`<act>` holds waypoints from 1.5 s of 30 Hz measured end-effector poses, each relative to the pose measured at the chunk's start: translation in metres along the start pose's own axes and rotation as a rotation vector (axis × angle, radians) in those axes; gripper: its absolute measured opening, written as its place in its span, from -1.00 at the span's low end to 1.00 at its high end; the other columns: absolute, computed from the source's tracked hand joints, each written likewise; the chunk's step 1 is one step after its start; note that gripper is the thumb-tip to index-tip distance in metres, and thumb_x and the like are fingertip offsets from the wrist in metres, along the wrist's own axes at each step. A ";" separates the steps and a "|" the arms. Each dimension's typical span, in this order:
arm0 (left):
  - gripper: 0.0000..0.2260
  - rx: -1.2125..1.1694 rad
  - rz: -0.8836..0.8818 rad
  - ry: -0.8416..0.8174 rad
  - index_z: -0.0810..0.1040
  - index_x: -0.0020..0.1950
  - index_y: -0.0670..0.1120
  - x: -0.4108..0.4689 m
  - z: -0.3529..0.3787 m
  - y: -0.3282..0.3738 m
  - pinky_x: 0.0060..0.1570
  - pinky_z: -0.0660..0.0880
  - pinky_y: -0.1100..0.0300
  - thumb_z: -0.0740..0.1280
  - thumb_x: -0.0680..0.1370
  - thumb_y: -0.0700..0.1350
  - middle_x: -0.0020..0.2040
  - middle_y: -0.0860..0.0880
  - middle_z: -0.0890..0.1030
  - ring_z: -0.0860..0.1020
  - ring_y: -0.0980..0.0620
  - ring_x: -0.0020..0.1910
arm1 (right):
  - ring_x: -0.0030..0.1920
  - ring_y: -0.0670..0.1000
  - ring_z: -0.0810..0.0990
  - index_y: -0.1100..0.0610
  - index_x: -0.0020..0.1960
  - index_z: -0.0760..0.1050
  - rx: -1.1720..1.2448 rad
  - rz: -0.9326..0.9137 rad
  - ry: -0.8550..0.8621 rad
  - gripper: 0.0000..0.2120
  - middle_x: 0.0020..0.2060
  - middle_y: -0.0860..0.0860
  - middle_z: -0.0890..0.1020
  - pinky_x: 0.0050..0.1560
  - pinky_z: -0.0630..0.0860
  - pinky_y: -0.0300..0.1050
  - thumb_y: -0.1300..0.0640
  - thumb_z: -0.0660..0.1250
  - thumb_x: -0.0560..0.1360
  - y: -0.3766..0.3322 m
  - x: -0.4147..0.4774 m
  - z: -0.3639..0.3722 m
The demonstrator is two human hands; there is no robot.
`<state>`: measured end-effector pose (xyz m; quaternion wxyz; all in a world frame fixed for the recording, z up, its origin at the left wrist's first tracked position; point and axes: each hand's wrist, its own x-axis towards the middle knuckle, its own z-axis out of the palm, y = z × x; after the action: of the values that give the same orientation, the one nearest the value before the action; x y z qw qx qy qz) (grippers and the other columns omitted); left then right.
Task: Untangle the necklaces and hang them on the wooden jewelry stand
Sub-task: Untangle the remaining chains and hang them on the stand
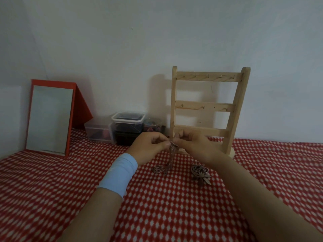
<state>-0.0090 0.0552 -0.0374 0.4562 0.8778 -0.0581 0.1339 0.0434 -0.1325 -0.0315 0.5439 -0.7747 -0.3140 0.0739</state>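
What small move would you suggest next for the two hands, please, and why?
Probably raise both hands a little, so that the chain hangs free and its loops show. The left hand and the right hand pinch its top, but its lower end lies bunched on the cloth. The stand shows bare hooks.

In front of the wooden jewelry stand (206,106), the left hand (148,147) and right hand (194,145) cover the middle of its lowest rail and part of its base. Their fingers (180,133) hide the spot where they pinch the necklace chain (170,155), whose links are too fine and blurred to trace. Left of the stand, the dim contents of the plastic boxes (128,127) and small jar (152,127) cannot be made out, while nearer than the stand both forearms run off the bottom edge and the second necklace (201,173) is an unreadable clump.
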 end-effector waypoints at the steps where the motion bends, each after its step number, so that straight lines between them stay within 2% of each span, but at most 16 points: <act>1: -0.93 0.009 0.007 0.001 0.68 -0.05 0.06 0.000 -0.001 -0.001 0.00 0.50 0.35 0.40 0.55 -0.08 -0.11 0.12 0.69 0.62 0.23 -0.09 | -0.16 -0.05 0.69 0.21 -0.05 0.61 -0.006 0.002 -0.013 -0.89 -0.21 0.03 0.71 -0.03 0.59 -0.21 0.19 0.36 0.61 0.001 0.000 -0.001; 8: -0.85 -0.245 0.000 0.064 0.65 -0.05 -0.01 0.000 0.010 0.000 -0.07 0.51 0.42 0.33 0.58 -0.23 -0.10 0.06 0.69 0.64 0.19 -0.10 | -0.36 -0.15 0.56 0.17 0.04 0.64 -0.002 0.069 -0.030 -0.90 -0.31 -0.02 0.65 -0.24 0.49 -0.33 0.15 0.40 0.58 -0.001 -0.001 -0.006; 11: -0.81 -0.470 -0.078 0.090 0.56 -0.14 -0.08 0.001 0.011 -0.003 -0.02 0.58 0.14 0.25 0.60 -0.31 -0.17 0.01 0.67 0.64 -0.01 -0.20 | -0.13 -0.14 0.70 0.09 -0.03 0.70 -0.098 0.062 0.013 -0.92 -0.17 -0.07 0.74 -0.01 0.57 -0.28 0.10 0.44 0.56 0.000 0.000 -0.009; 13: -0.79 -0.591 -0.133 0.099 0.49 -0.16 -0.11 0.003 0.007 -0.005 -0.05 0.55 0.06 0.20 0.62 -0.33 -0.23 -0.03 0.60 0.55 0.00 -0.34 | -0.10 -0.16 0.69 0.04 -0.12 0.71 -0.180 0.062 -0.002 -0.90 -0.17 -0.11 0.73 0.03 0.56 -0.26 0.09 0.44 0.55 -0.001 -0.001 -0.013; 17: -0.86 -0.453 -0.181 0.082 0.55 -0.03 -0.06 0.005 0.002 -0.004 0.05 0.53 0.13 0.25 0.60 -0.27 -0.12 -0.04 0.63 0.59 0.01 -0.14 | -0.26 -0.24 0.61 0.05 -0.13 0.65 -0.219 0.055 -0.065 -0.85 -0.32 -0.21 0.66 -0.10 0.50 -0.33 0.12 0.38 0.61 -0.005 -0.005 -0.019; 20: -0.76 -0.383 -0.166 -0.148 0.57 0.21 0.04 0.001 0.016 0.001 0.20 0.49 0.18 0.40 0.54 -0.07 0.10 0.06 0.67 0.62 0.10 0.13 | -0.46 -0.22 0.45 0.22 0.00 0.59 -0.061 0.000 -0.065 -0.86 -0.44 -0.17 0.54 -0.37 0.38 -0.37 0.22 0.28 0.65 -0.010 -0.006 -0.019; 22: -0.78 -0.306 -0.137 -0.258 0.58 0.22 -0.03 -0.003 0.025 0.005 0.11 0.52 0.29 0.37 0.58 -0.11 0.04 0.04 0.70 0.66 0.13 0.04 | -0.49 -0.23 0.45 0.30 0.07 0.57 0.026 -0.044 0.000 -0.90 -0.40 -0.13 0.54 -0.44 0.37 -0.40 0.31 0.28 0.63 -0.014 -0.004 -0.018; 24: -0.89 -0.253 -0.111 -0.285 0.61 0.06 -0.09 -0.006 0.025 0.010 -0.04 0.56 0.25 0.30 0.61 -0.16 -0.16 0.00 0.71 0.67 0.05 -0.19 | -0.50 -0.23 0.40 0.30 0.03 0.58 0.051 -0.091 0.107 -0.95 -0.38 -0.03 0.49 -0.44 0.36 -0.42 0.35 0.33 0.59 -0.016 -0.003 -0.019; 27: -0.79 -0.217 -0.132 -0.205 0.57 -0.13 -0.10 -0.003 0.009 0.004 -0.06 0.55 0.05 0.22 0.65 -0.15 -0.37 0.01 0.57 0.52 0.02 -0.38 | -0.40 -0.16 0.49 0.20 -0.04 0.61 0.007 -0.080 0.221 -0.94 -0.35 0.08 0.55 -0.31 0.47 -0.34 0.31 0.38 0.58 -0.010 0.001 -0.025; 29: -0.74 -0.419 -0.182 -0.130 0.56 -0.17 -0.11 0.001 -0.004 -0.001 -0.09 0.51 0.01 0.17 0.66 -0.16 -0.41 -0.01 0.51 0.45 0.00 -0.39 | -0.26 -0.03 0.58 0.10 0.00 0.63 -0.081 -0.021 0.212 -0.94 -0.21 0.20 0.66 -0.16 0.56 -0.17 0.22 0.41 0.58 -0.005 0.002 -0.030; 32: -0.74 -0.579 -0.168 0.089 0.60 -0.14 -0.06 0.006 -0.018 0.001 -0.07 0.53 0.09 0.18 0.66 -0.17 -0.31 -0.01 0.57 0.53 0.01 -0.25 | -0.38 -0.22 0.52 0.04 0.08 0.63 -0.214 0.053 0.046 -0.91 -0.15 0.12 0.68 -0.27 0.46 -0.36 0.15 0.40 0.59 -0.003 0.000 -0.033; 34: -0.86 -0.440 -0.090 0.119 0.58 0.08 -0.03 0.006 -0.015 0.010 0.06 0.55 0.16 0.25 0.63 -0.21 -0.12 0.03 0.64 0.59 0.07 -0.09 | -0.42 -0.21 0.48 0.10 0.07 0.62 -0.207 0.065 -0.034 -0.91 -0.24 0.03 0.64 -0.33 0.43 -0.34 0.20 0.36 0.61 -0.005 -0.001 -0.030; 37: -0.70 -0.239 -0.011 -0.180 0.50 0.23 0.04 0.002 0.007 0.024 0.16 0.52 0.21 0.39 0.54 -0.21 0.07 0.05 0.67 0.63 0.13 0.08 | -0.46 -0.15 0.49 0.30 0.10 0.55 0.005 0.072 -0.126 -0.90 -0.31 0.00 0.62 -0.43 0.41 -0.34 0.32 0.28 0.63 -0.017 -0.006 -0.027; 40: -0.90 -0.103 -0.007 -0.257 0.61 0.08 -0.07 -0.003 0.022 0.035 0.02 0.58 0.16 0.36 0.58 -0.15 -0.11 -0.02 0.72 0.68 0.06 -0.13 | -0.42 -0.04 0.55 0.30 0.19 0.51 0.001 0.125 -0.203 -0.84 -0.23 0.09 0.63 -0.44 0.47 -0.22 0.29 0.28 0.64 -0.029 -0.005 -0.032; 42: -0.82 0.062 -0.046 -0.244 0.65 -0.02 -0.16 -0.004 0.018 0.040 -0.12 0.54 0.21 0.30 0.61 -0.10 -0.26 -0.03 0.66 0.61 0.04 -0.26 | -0.40 0.00 0.54 0.23 0.24 0.50 -0.135 0.228 -0.254 -0.80 -0.21 0.11 0.62 -0.42 0.50 -0.15 0.20 0.29 0.65 -0.033 -0.003 -0.040; 45: -0.74 0.227 -0.140 -0.375 0.65 0.02 -0.19 -0.012 0.007 0.056 -0.07 0.55 0.08 0.22 0.65 -0.07 -0.31 0.00 0.56 0.54 0.00 -0.25 | -0.23 0.08 0.68 0.16 0.26 0.51 -0.307 0.381 -0.301 -0.79 -0.07 0.12 0.69 -0.24 0.65 -0.06 0.19 0.28 0.65 -0.036 -0.007 -0.047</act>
<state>-0.0321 0.0171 -0.0010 0.3437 0.9350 -0.0654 -0.0580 0.0442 -0.1663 0.0173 0.3437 -0.8734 -0.2477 0.2403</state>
